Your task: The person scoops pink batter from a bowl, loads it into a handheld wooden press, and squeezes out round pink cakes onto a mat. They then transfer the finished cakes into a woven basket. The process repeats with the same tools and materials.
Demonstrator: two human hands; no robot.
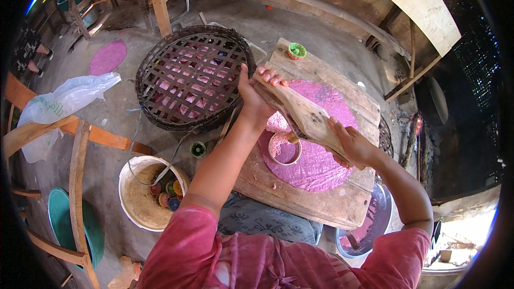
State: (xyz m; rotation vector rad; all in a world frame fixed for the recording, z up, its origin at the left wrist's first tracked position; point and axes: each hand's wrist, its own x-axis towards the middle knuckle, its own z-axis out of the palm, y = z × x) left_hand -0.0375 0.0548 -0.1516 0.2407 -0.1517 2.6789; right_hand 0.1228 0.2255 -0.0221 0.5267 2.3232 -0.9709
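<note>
Both my hands grip a thick wooden board, held tilted above a low wooden table. My left hand is closed round its far left end, thumb up and fingertips over the edge. My right hand is wrapped round the near right end. A short round wooden peg shows under the board's lower edge. Below it, a pale ring with pink strands inside lies on a round pink sheet. More pink strands bunch beside the ring, partly hidden by the board.
A green cup stands at the table's far end. Left are a dark woven basket, a white bucket holding several coloured pieces, and a teal basin. A grey basin sits near right; a fire glows beyond. A person is far left.
</note>
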